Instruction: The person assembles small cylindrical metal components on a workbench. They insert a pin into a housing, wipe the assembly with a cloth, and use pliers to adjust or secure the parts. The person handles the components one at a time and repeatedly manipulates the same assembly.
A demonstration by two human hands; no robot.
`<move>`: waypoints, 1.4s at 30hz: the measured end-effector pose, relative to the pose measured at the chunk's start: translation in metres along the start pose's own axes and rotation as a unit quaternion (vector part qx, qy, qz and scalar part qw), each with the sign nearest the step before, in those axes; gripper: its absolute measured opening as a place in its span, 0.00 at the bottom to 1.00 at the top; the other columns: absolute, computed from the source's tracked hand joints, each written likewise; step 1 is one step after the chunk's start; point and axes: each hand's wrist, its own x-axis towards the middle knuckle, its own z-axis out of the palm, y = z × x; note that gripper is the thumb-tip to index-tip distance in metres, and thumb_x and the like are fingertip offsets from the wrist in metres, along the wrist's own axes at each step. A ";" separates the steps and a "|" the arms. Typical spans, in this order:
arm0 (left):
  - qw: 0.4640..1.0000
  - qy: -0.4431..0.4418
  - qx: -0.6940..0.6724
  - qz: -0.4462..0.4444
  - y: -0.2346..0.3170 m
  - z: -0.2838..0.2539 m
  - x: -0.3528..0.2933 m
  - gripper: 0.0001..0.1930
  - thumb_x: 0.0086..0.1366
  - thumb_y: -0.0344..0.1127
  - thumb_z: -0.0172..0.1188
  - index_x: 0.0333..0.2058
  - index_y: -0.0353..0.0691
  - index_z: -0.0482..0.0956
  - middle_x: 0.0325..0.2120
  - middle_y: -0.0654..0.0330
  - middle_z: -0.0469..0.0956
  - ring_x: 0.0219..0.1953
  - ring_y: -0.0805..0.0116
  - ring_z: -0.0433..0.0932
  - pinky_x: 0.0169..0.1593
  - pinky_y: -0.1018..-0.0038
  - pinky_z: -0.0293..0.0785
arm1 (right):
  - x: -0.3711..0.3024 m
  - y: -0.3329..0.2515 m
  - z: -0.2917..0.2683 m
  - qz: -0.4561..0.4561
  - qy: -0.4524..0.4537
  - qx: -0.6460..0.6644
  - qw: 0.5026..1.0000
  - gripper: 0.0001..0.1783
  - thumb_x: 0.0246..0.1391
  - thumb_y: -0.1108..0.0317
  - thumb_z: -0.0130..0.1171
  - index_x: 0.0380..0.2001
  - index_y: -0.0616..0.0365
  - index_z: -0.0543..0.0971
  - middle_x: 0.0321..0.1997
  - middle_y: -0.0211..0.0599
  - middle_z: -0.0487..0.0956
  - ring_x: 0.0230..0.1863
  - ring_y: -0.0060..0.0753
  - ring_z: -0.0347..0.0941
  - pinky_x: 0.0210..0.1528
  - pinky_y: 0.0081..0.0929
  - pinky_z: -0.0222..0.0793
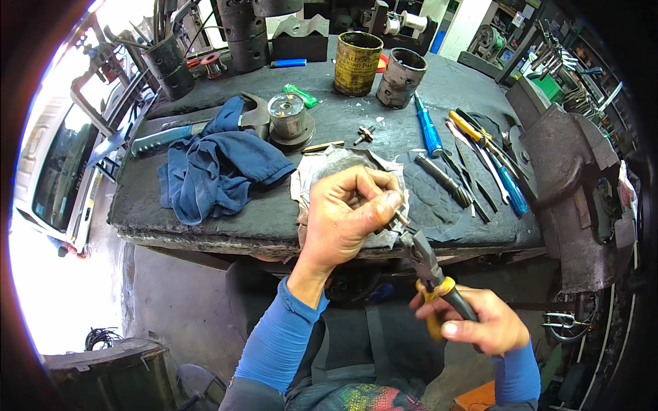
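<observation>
My left hand (349, 216) is closed in a pinch above the bench's front edge. A small thin metal piece (401, 218) pokes out past its thumb; the rest is hidden by the fingers. My right hand (483, 320) grips a pair of pliers (426, 262) by the black and yellow handles, lower and to the right. The pliers' jaws point up toward the metal piece, close to it; I cannot tell whether they touch. Beneath my left hand lies a pale, grimy cloth (312, 179) on the bench.
On the dark workbench (226, 236), a blue rag (219, 168) and a hammer (161, 140) lie left, beside a metal cylinder (288, 116). Two grimy cans (358, 65) stand behind. Screwdrivers (428, 127) and other tools lie right, near a large vise-like metal block (565, 171).
</observation>
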 end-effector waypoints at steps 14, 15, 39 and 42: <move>0.995 0.083 0.049 0.029 -0.006 0.011 -0.002 0.12 0.66 0.30 0.70 0.28 0.37 0.76 0.39 0.54 0.84 0.34 0.81 0.74 0.39 0.81 0.70 | 0.019 0.003 0.032 -0.061 0.319 -0.640 0.696 0.34 0.39 0.72 0.70 0.53 0.73 0.77 0.68 0.64 0.64 0.68 0.67 0.61 0.70 0.62 0.54; 0.995 0.082 0.049 0.030 -0.006 0.011 -0.002 0.12 0.66 0.30 0.71 0.28 0.37 0.76 0.39 0.54 0.84 0.33 0.81 0.74 0.38 0.81 0.70 | 0.020 0.003 0.033 -0.058 0.323 -0.648 0.688 0.33 0.39 0.72 0.70 0.53 0.72 0.77 0.68 0.64 0.64 0.68 0.66 0.61 0.70 0.61 0.54; 0.999 0.026 0.034 0.031 -0.003 0.005 -0.004 0.10 0.63 0.24 0.68 0.27 0.37 0.74 0.38 0.51 0.83 0.37 0.73 0.76 0.43 0.75 0.74 | 0.016 -0.006 -0.002 -0.023 0.077 -0.223 0.972 0.17 0.60 0.60 0.68 0.42 0.63 0.81 0.52 0.50 0.79 0.51 0.50 0.79 0.55 0.41 0.74; 0.999 0.004 0.017 0.032 -0.001 0.003 -0.005 0.10 0.62 0.25 0.68 0.26 0.38 0.74 0.38 0.50 0.83 0.37 0.72 0.76 0.42 0.74 0.74 | 0.013 0.004 -0.010 0.060 -0.007 0.096 0.994 0.22 0.58 0.53 0.68 0.38 0.65 0.82 0.51 0.53 0.81 0.53 0.46 0.79 0.57 0.44 0.75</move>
